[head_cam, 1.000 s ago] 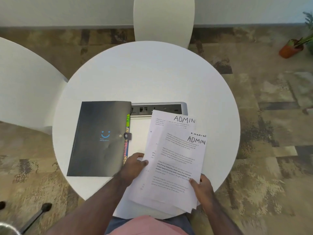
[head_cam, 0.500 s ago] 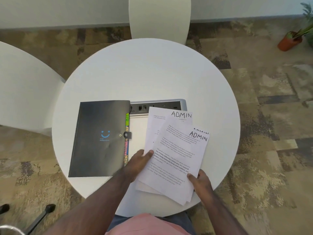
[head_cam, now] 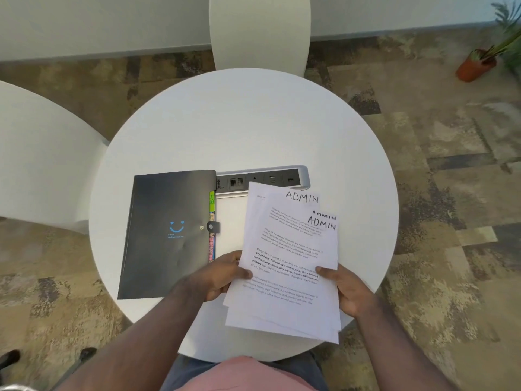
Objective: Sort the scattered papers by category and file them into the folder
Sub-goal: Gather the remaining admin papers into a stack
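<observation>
I hold a fanned stack of white printed papers point(head_cam: 284, 249), each hand-lettered "ADMIN" at its top right corner, above the near right part of the round white table point(head_cam: 242, 128). My left hand point(head_cam: 220, 275) pinches the stack's left edge, thumb on top. My right hand point(head_cam: 344, 289) grips its right edge, thumb on the text. Left of the papers lies a closed black folder point(head_cam: 169, 235) with a blue smiley logo and a snap strap. Coloured index tabs point(head_cam: 212, 230) stick out along its right edge.
A grey power and data socket box point(head_cam: 262, 177) is set into the table's middle, just behind the papers. White chairs stand at the far side point(head_cam: 259, 32) and at the left point(head_cam: 42, 156). A potted plant point(head_cam: 479, 63) sits on the carpet at the far right.
Both hands have drawn the sheets closer together and squared the fan; the right hand has slid up the right edge of the stack. The folder has not moved.
</observation>
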The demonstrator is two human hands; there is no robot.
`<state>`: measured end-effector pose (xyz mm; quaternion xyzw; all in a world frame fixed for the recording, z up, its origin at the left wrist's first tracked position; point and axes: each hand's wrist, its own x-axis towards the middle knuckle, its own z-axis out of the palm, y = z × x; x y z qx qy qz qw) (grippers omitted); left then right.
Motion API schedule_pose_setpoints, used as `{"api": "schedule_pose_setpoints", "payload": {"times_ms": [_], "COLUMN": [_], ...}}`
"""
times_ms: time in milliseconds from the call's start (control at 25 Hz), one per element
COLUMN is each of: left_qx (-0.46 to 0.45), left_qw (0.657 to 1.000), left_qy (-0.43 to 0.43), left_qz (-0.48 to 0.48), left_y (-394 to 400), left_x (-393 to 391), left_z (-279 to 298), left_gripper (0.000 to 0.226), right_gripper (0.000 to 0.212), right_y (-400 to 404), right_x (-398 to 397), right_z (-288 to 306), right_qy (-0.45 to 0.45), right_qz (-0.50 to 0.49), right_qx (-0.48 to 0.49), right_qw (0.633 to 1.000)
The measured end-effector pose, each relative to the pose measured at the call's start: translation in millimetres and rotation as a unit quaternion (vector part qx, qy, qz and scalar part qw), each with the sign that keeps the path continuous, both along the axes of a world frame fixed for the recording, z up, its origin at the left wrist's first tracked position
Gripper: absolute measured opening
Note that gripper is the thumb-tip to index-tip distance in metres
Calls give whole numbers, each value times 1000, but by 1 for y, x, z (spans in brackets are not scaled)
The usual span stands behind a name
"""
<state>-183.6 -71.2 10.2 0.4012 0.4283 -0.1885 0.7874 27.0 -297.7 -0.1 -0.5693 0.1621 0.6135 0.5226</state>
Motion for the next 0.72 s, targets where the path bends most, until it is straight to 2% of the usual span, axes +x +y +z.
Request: {"api": "schedule_pose_setpoints", "payload": {"times_ms": [160,320,440,560,720], "left_qx": [15,136,214,278,316], "left_qw": [994,974,948,924,920], "left_qy": [-51,-126,-183,-221,-209], "left_qz": [97,133,150,141,101], "left_y": [25,55,65,63,49], "left_x": [11,42,60,67,62], "left_z": [28,79,114,129,120], "left_gripper": [44,45,36,38,31], "right_gripper": [32,25,29,31,40], "right_y": [22,44,58,65,64], "right_x": [5,4,8,16,24], "right_z": [37,77,96,104,103], "right_qy": [-209,-336,-395,-426,-430], "right_qz": [33,13,-2,-24,-4], "right_qx": [31,80,112,126,137], "right_qw": [977,938,912,896,892]}}
